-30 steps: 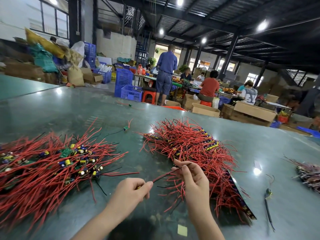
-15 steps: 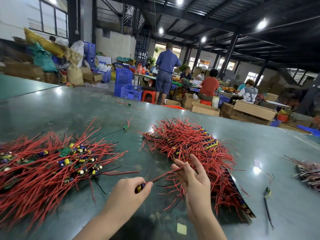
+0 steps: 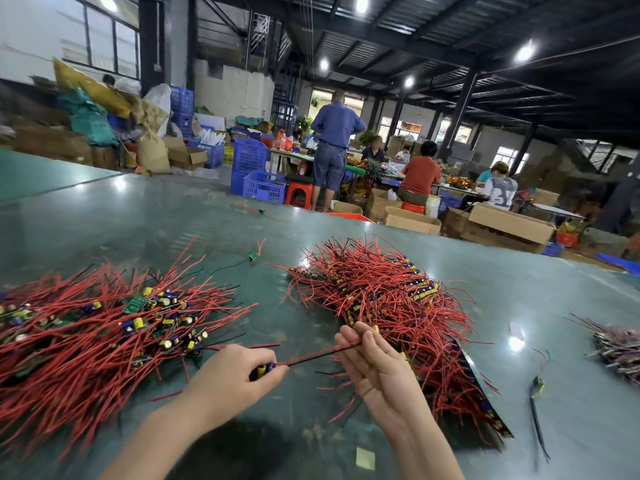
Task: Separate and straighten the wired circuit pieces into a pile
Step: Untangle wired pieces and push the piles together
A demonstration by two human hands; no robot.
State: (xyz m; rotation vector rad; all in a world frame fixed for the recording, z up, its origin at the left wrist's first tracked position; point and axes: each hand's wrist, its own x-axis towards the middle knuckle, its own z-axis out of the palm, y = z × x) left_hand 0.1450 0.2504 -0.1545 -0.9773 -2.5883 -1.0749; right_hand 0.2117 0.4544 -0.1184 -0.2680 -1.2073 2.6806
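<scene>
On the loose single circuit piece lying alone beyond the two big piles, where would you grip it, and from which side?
Probably at the small green circuit board with red and black wires, pinching the board itself from above. It lies flat on the glossy green table, clear of both piles, and the board looks stiffer than the thin wires trailing from it.

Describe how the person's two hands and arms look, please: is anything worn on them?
Both the left hand and the right hand are bare, with no gloves. No ring shows on the fingers, and no watch or bracelet on either wrist. Both forearms are uncovered down to the bottom edge of the picture, so no sleeve is in view. The nails are short and look unpainted.
</scene>
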